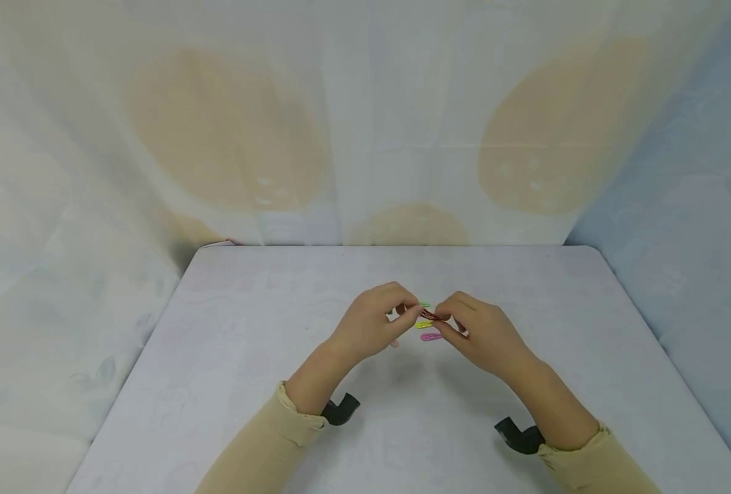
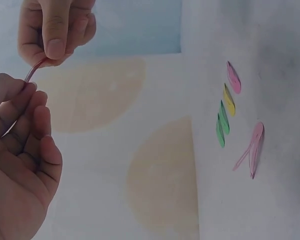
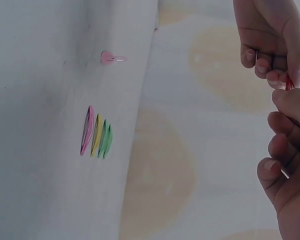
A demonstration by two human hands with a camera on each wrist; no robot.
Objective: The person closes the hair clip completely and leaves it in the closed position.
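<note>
Both hands, left hand (image 1: 374, 322) and right hand (image 1: 479, 329), pinching red clip (image 1: 430, 315), mostly hidden by fingers

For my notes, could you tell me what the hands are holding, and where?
A red hair clip, pinched at its two ends by the left hand and the right hand.
</note>
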